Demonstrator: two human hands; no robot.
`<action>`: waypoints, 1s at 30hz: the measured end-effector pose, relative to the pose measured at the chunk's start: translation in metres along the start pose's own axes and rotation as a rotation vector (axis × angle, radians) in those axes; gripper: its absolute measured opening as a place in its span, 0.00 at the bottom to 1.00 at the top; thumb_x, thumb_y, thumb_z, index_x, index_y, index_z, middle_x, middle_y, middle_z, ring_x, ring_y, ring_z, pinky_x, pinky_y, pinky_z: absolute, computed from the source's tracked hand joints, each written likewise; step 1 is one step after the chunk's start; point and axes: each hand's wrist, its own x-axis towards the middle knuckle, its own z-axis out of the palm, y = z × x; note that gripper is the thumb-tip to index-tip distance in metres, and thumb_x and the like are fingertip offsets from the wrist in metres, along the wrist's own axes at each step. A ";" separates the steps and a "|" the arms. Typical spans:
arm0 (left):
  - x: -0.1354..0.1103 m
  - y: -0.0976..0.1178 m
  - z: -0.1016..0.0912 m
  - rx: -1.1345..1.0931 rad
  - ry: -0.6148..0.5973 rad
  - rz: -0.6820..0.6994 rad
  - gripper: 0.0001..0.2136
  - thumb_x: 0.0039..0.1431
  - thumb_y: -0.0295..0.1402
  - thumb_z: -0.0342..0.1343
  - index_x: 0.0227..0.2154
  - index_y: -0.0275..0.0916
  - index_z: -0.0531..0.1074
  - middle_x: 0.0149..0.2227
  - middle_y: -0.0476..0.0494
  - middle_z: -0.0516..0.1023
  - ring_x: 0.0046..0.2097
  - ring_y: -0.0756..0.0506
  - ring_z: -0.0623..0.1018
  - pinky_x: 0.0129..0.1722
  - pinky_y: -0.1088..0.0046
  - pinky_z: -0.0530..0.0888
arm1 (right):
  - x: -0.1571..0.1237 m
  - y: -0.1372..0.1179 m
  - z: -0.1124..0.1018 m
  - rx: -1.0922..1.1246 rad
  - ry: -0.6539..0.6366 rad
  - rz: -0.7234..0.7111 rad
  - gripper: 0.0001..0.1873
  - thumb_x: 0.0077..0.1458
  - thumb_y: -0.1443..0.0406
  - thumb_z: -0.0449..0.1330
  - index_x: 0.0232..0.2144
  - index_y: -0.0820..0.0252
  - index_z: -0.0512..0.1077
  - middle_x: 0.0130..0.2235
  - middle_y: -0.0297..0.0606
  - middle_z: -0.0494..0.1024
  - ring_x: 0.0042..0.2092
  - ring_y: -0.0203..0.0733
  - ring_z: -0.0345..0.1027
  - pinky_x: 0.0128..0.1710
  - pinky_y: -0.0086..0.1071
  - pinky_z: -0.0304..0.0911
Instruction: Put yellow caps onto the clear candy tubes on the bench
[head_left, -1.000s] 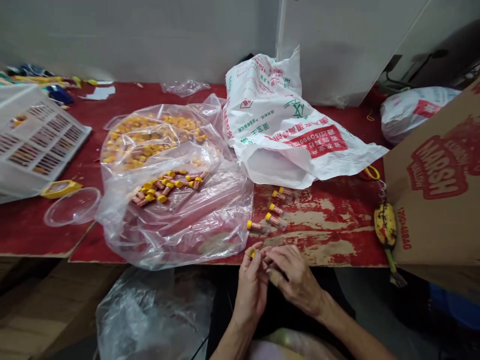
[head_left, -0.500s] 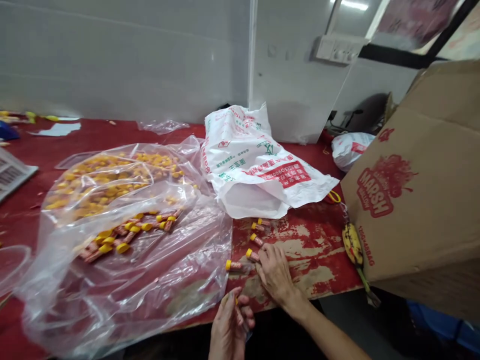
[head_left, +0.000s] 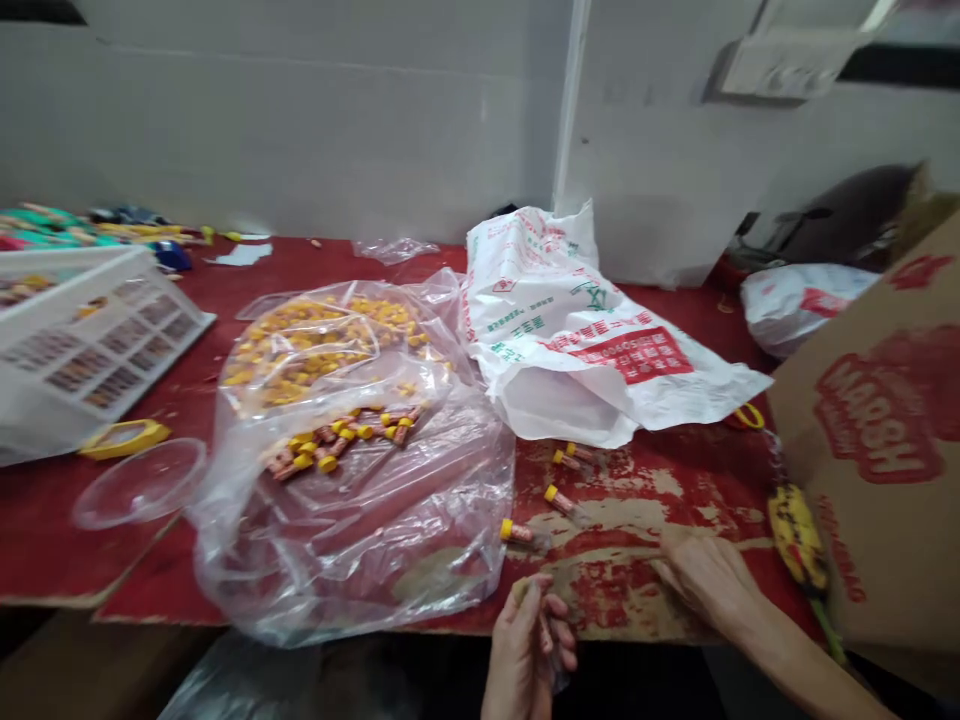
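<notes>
Low at the table's front edge, my left hand (head_left: 529,640) is closed around a small capped tube (head_left: 546,635), mostly hidden by the fingers. Farther right, my right hand (head_left: 709,580) is over the worn tabletop with its fingers curled. Motion blurs it, and whatever is in the fingers is hidden. Between the hands and the white sack lie several small clear tubes with yellow caps and reddish contents, one tube (head_left: 521,533) closest to my left hand and another tube (head_left: 564,500) behind it. To the left spreads a clear plastic bag (head_left: 442,500) with many such tubes (head_left: 315,350).
A printed white sack (head_left: 600,330) lies behind the loose tubes. At right stands a cardboard box (head_left: 892,480), a banana-shaped item (head_left: 799,540) hanging beside it. On the left are a white basket (head_left: 97,350), a clear round lid (head_left: 142,485) and a yellow-framed object (head_left: 124,438).
My view has swung left, bringing the basket in. My right hand has moved rightward from the loose tubes, and fewer tubes lie there. My left hand keeps its tube.
</notes>
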 end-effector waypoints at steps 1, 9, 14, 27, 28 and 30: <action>0.000 0.001 0.000 0.001 0.008 -0.011 0.23 0.37 0.45 0.69 0.32 0.35 0.70 0.23 0.47 0.73 0.19 0.52 0.67 0.15 0.78 0.65 | 0.002 -0.001 0.003 0.009 -0.019 0.005 0.12 0.54 0.62 0.53 0.21 0.59 0.69 0.22 0.41 0.73 0.25 0.42 0.66 0.24 0.31 0.47; 0.006 0.003 0.010 0.008 0.037 -0.032 0.18 0.48 0.41 0.64 0.36 0.35 0.69 0.28 0.45 0.74 0.23 0.51 0.69 0.20 0.77 0.68 | -0.013 -0.011 -0.003 -0.143 0.122 0.076 0.19 0.61 0.63 0.48 0.22 0.61 0.71 0.22 0.40 0.71 0.23 0.37 0.63 0.25 0.31 0.44; 0.005 0.002 0.011 0.006 0.011 -0.035 0.18 0.47 0.41 0.65 0.37 0.34 0.70 0.29 0.45 0.73 0.24 0.51 0.70 0.21 0.77 0.68 | -0.015 -0.004 -0.003 -0.066 0.251 0.060 0.24 0.62 0.62 0.45 0.18 0.61 0.68 0.20 0.39 0.70 0.22 0.35 0.61 0.26 0.30 0.48; -0.013 -0.007 0.012 -0.197 0.001 -0.030 0.19 0.48 0.35 0.65 0.43 0.38 0.71 0.40 0.43 0.74 0.38 0.49 0.75 0.40 0.75 0.72 | -0.034 -0.146 -0.044 0.684 0.505 -0.211 0.13 0.62 0.64 0.48 0.42 0.62 0.69 0.37 0.42 0.76 0.37 0.42 0.70 0.36 0.34 0.64; -0.012 -0.005 0.012 -0.205 0.025 -0.042 0.19 0.46 0.34 0.67 0.42 0.37 0.71 0.39 0.43 0.75 0.38 0.49 0.75 0.39 0.75 0.72 | -0.032 -0.147 -0.046 0.634 0.519 -0.284 0.13 0.62 0.64 0.47 0.43 0.63 0.69 0.37 0.43 0.76 0.37 0.43 0.69 0.36 0.35 0.64; -0.010 0.000 0.009 -0.220 0.056 -0.049 0.20 0.42 0.34 0.69 0.39 0.35 0.72 0.35 0.44 0.75 0.35 0.49 0.75 0.37 0.75 0.73 | -0.022 -0.136 -0.045 0.623 0.525 -0.346 0.13 0.61 0.64 0.48 0.44 0.62 0.68 0.38 0.42 0.75 0.39 0.42 0.69 0.36 0.35 0.64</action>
